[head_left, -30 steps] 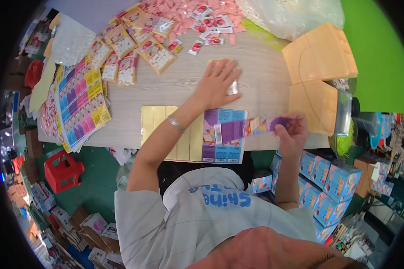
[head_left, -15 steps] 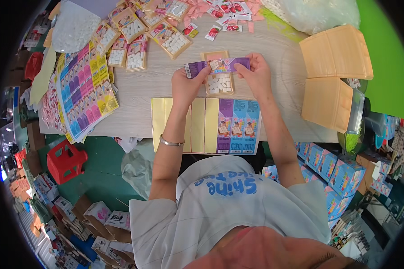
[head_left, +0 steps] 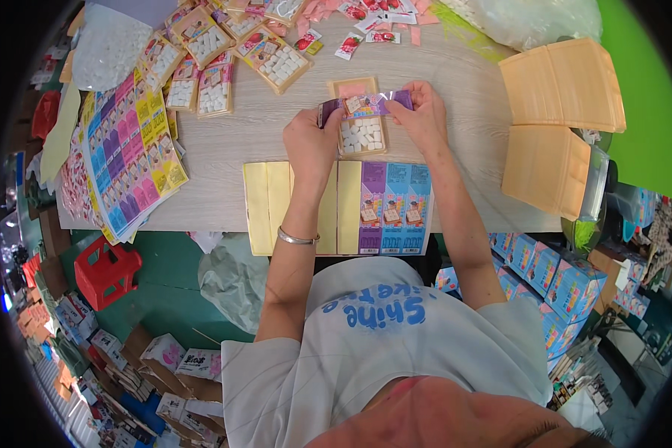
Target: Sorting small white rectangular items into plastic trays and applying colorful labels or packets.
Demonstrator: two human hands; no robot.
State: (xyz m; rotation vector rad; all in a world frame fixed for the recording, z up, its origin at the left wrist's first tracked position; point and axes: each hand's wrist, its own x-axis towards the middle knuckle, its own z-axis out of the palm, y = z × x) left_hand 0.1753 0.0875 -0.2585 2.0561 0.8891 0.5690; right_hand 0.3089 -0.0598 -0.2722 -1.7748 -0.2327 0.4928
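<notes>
A purple printed label strip (head_left: pixel 364 105) is stretched between my two hands, over the middle of a small tan plastic tray (head_left: pixel 351 84). My left hand (head_left: pixel 310 140) pinches its left end, which bends downward. My right hand (head_left: pixel 424 116) grips the other end between thumb and fingers. White pillow-shaped pieces (head_left: pixel 362 135) fill the tray's near part, and something pink shows in its far part. Close in front of me lies a sheet of label strips (head_left: pixel 384 209), purple and blue at the right, bare yellow backing at the left.
Several labelled trays (head_left: pixel 276 61) crowd the far left beside a bag of white pieces (head_left: pixel 116 45). Printed label sheets (head_left: pixel 131 153) hang over the left edge. Strawberry-print sachets (head_left: pixel 349 45) lie at the back. Stacked tan trays (head_left: pixel 549 168) stand right; a red stool (head_left: pixel 106 272) sits below left.
My left hand has turned, and the label's left end now bends down toward the tray's side. My right hand still holds the other end. The view has shifted slightly.
</notes>
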